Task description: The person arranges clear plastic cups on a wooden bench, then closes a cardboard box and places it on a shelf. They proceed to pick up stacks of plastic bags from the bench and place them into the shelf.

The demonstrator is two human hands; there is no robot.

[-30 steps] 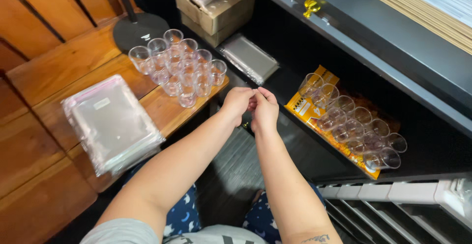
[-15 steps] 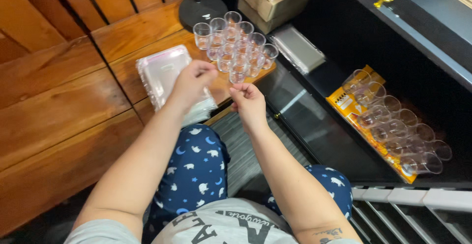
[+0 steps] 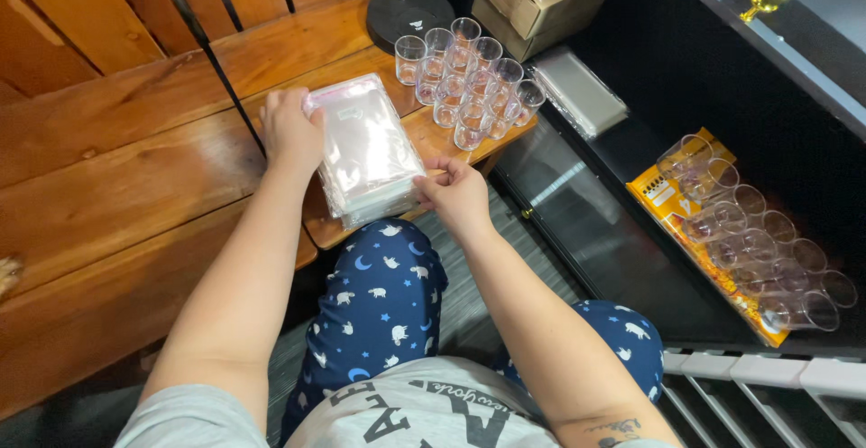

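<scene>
Head view: the left hand (image 3: 290,129) is lying curled over the far left edge of a stack of clear, glossy plastic bags (image 3: 367,148) resting on the wooden bench (image 3: 135,177), while the right hand (image 3: 457,193) is pinching the stack's near right corner between thumb and fingers. Just beyond the stack, small clear plastic cups (image 3: 469,78) are standing clustered upright; more cups (image 3: 753,231) are lying on an orange packet on the dark shelf to the right.
</scene>
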